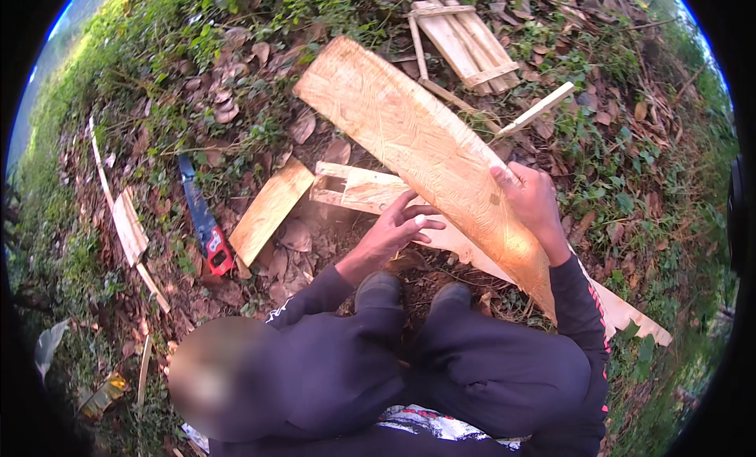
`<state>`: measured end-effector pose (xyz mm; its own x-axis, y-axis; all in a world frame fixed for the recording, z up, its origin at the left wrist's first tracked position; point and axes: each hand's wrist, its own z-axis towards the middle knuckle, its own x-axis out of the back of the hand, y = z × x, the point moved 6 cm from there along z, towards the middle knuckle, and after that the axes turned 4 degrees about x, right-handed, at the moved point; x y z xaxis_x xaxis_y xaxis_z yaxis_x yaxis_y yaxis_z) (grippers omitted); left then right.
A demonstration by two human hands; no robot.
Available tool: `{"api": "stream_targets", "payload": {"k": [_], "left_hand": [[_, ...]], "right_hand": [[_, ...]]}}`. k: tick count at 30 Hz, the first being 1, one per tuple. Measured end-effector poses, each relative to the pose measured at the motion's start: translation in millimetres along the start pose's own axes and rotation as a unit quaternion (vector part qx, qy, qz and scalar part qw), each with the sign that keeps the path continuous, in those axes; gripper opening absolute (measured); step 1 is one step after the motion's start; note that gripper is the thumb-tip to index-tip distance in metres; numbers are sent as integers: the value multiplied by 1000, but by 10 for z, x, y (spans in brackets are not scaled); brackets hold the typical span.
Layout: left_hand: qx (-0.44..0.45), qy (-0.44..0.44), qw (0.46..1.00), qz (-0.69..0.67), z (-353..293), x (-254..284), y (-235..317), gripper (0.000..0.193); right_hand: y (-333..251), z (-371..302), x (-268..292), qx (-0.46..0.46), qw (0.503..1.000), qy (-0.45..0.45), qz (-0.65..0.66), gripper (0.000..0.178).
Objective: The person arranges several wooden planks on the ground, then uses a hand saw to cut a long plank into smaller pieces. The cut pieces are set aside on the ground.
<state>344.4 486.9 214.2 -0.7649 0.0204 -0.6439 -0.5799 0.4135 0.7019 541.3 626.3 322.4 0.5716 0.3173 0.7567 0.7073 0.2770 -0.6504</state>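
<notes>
A wide, rough wooden board (409,134) slants across the middle, raised from far left to near right. My right hand (537,209) grips its right edge, thumb on the upper face, the other fingers partly hidden. Below the board's left edge, my left hand (391,235) is open with fingers spread; I cannot tell whether the fingertips touch the wood. Underneath lies a pale wooden piece with crosspieces (370,189), partly covered by the board. Beside it on the leaves rests a shorter flat board (272,211).
A handsaw with a red handle (218,256) lies at left, beyond it a long stick with a pale wood piece (130,227). A slatted wooden panel (465,44) and a loose stick (538,108) lie at the far right. Dry leaves and green plants cover the slope.
</notes>
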Motion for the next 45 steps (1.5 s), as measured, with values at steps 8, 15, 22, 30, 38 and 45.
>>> {"api": "stream_targets", "payload": {"k": [8, 15, 22, 30, 38, 45], "left_hand": [[83, 141, 968, -190, -531, 626, -689, 47], [70, 184, 958, -210, -1115, 1263, -875, 50], [50, 237, 955, -173, -1466, 1689, -755, 54], [67, 206, 956, -197, -1339, 1471, -806, 55], [59, 140, 968, -197, -882, 1038, -1120, 49], [101, 158, 941, -283, -793, 1060, -1234, 42]], "right_hand": [[251, -2, -1131, -10, 971, -232, 54, 44], [2220, -342, -1003, -121, 898, -413, -90, 47], [2674, -514, -923, -168, 879, -444, 37, 37], [3216, -39, 1002, -171, 980, -70, -79, 39], [2548, -152, 240, -118, 991, 37, -53, 45], [710, -677, -1565, 108, 975, -148, -127, 37]]}}
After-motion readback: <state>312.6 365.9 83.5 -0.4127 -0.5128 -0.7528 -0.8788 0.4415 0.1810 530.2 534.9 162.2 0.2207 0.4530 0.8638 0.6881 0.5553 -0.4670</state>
